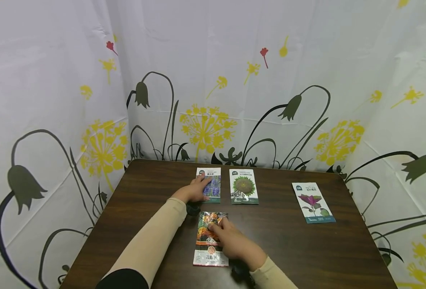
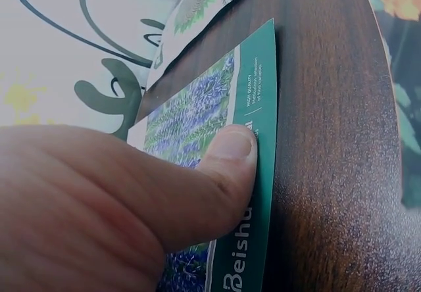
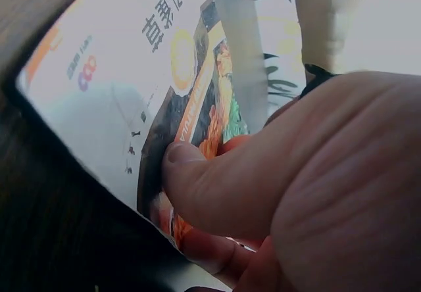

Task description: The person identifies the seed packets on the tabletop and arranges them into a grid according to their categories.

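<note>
Toward the back of the table, my left hand [image 1: 195,190] rests on a seed packet with purple lavender-like flowers [image 1: 214,188]. Its thumb [image 2: 230,150] lies across the packet's green lower band. Closer to me, a larger seed packet with orange flowers and a silver-white lower part [image 1: 211,257] is in my right hand [image 1: 236,243], which pinches its right side. In the right wrist view the thumb [image 3: 187,164] presses the front, with other fingers behind the edge. Right of the lavender packet lies a packet with a round green plant head [image 1: 244,186].
A packet with a magenta flower [image 1: 311,202] lies apart on the right side of the dark wooden table [image 1: 278,241]. Behind the table hangs a white curtain [image 1: 205,48] printed with flowers. Dark wrist devices [image 1: 193,209] sit at both wrists.
</note>
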`<state>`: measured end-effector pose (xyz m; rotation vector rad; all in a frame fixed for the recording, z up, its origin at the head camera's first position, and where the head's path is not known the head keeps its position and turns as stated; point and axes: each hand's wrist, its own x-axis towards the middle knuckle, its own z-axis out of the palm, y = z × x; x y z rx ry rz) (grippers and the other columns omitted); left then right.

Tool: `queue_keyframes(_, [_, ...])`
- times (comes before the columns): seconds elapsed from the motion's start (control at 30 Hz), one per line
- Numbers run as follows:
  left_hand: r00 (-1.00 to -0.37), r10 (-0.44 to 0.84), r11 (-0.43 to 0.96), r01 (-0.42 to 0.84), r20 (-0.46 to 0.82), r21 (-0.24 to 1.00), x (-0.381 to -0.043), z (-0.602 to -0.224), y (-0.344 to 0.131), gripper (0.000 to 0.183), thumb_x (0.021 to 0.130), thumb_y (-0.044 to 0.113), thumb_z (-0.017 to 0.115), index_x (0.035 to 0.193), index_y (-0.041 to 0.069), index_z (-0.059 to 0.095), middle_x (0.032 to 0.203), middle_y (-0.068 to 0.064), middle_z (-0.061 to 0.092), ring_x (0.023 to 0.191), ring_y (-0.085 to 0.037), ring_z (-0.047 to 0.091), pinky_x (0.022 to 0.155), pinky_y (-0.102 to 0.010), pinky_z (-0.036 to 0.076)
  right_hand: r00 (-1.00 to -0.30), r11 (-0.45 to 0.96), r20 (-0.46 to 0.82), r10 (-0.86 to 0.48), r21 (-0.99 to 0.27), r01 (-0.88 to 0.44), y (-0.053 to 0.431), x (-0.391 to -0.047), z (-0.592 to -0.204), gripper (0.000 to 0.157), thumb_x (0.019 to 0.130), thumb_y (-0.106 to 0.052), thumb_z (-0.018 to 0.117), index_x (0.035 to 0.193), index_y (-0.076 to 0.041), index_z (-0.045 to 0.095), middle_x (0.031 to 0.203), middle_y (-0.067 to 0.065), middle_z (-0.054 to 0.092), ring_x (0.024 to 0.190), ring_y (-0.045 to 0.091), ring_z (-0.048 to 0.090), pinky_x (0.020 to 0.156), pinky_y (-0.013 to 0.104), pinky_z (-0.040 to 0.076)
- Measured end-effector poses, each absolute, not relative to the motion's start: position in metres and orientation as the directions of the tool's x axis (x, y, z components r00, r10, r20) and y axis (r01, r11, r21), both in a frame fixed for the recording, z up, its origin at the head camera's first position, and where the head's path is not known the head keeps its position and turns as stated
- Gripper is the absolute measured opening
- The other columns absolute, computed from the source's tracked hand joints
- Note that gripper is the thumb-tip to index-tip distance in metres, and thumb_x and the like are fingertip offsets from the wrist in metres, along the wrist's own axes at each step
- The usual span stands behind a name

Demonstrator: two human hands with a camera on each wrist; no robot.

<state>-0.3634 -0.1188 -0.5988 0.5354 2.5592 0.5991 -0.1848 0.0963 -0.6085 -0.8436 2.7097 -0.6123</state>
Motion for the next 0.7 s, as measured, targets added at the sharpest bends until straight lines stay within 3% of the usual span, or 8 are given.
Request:
queue_keyframes(0.17, [-0.824,0.459,0.827,0.26,-0.333,0.498,-0.362,-0.598,-0.118,0.091,0.103,0.025,0.078,0.176,0.017,0.025,0.184,-0.021,0.0,0.168,-0.051,0.009,0.132,-0.068,0.026,-0.801,0.744,-0.091,-0.592,-0.443,-0.5,0.095,-0.186,-0.61,0.053,0.102,-0.018,0.077,0.151,-0.024,0.061,0.109,-0.002,0.045,0.091,0.012,0.042,0.078,0.024,0.043])
queue_keyframes(0.37, [-0.822,0.463,0.822,0.258,-0.332,0.508,-0.36,-0.598,-0.117,0.09,0.103,0.024,0.078,0.176,0.016,0.025,0.184,-0.023,0.002,0.168,-0.051,0.01,0.132,-0.068,0.024,-0.799,0.749,-0.183,-0.573,-0.512,-0.42,0.096,-0.188,-0.611,0.074,0.097,0.004,0.074,0.16,-0.032,0.055,0.107,-0.004,0.041,0.09,0.012,0.04,0.075,0.024,0.04])
queue_keyframes(0.6, [-0.825,0.457,0.829,0.258,-0.333,0.497,-0.361,-0.598,-0.117,0.09,0.103,0.024,0.079,0.175,0.016,0.026,0.184,-0.023,0.002,0.168,-0.051,0.01,0.132,-0.067,0.025,-0.766,0.702,-0.151,-0.625,-0.538,-0.466,0.096,-0.196,-0.613,0.061,0.104,-0.013,0.076,0.158,-0.032,0.057,0.105,-0.005,0.04,0.088,0.01,0.04,0.077,0.024,0.04])
queue_keyframes(0.7, [-0.825,0.456,0.832,0.262,-0.333,0.488,-0.362,-0.598,-0.118,0.09,0.104,0.025,0.078,0.176,0.018,0.025,0.184,-0.021,0.001,0.169,-0.05,0.01,0.132,-0.067,0.026,-0.754,0.682,-0.14,-0.641,-0.555,-0.477,0.096,-0.198,-0.614,0.062,0.104,-0.013,0.076,0.159,-0.031,0.056,0.106,-0.005,0.042,0.087,0.008,0.041,0.077,0.023,0.041])
